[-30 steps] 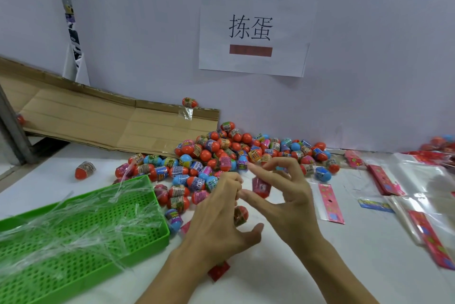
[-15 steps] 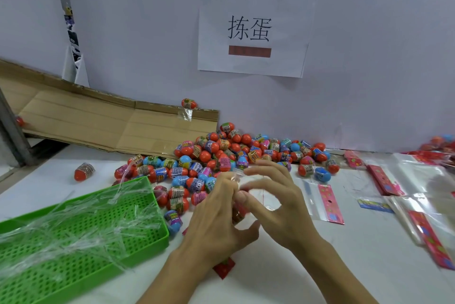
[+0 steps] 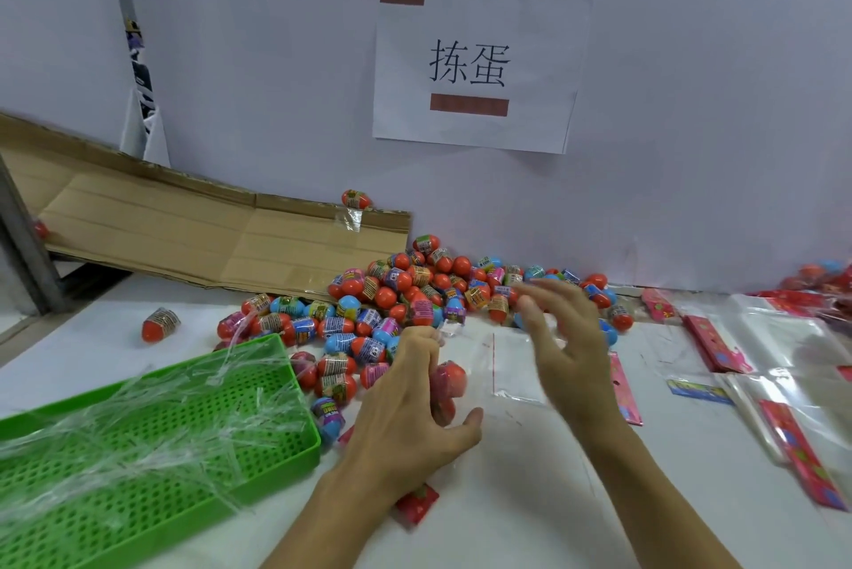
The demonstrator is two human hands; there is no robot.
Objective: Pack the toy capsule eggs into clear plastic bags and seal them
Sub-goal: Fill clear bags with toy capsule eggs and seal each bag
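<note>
A heap of red, blue and pink toy capsule eggs [image 3: 415, 292] lies against the back wall. My left hand [image 3: 405, 407] grips a clear bag with a red card header [image 3: 417, 504]; a red egg [image 3: 449, 377] shows inside it by my fingers. My right hand [image 3: 567, 338] hovers blurred above the table to the right, fingers spread and holding nothing. An empty clear bag [image 3: 511, 365] lies flat between my hands.
A green perforated tray [image 3: 152, 453] with clear plastic strips sits at the left. Flattened cardboard [image 3: 207, 236] leans on the wall. Empty bags with red headers [image 3: 783, 384] lie at the right. A lone egg [image 3: 159, 324] rests at the far left.
My right hand let go of the bag top and moved up and right, opening its fingers. My left hand keeps hold of the bagged egg.
</note>
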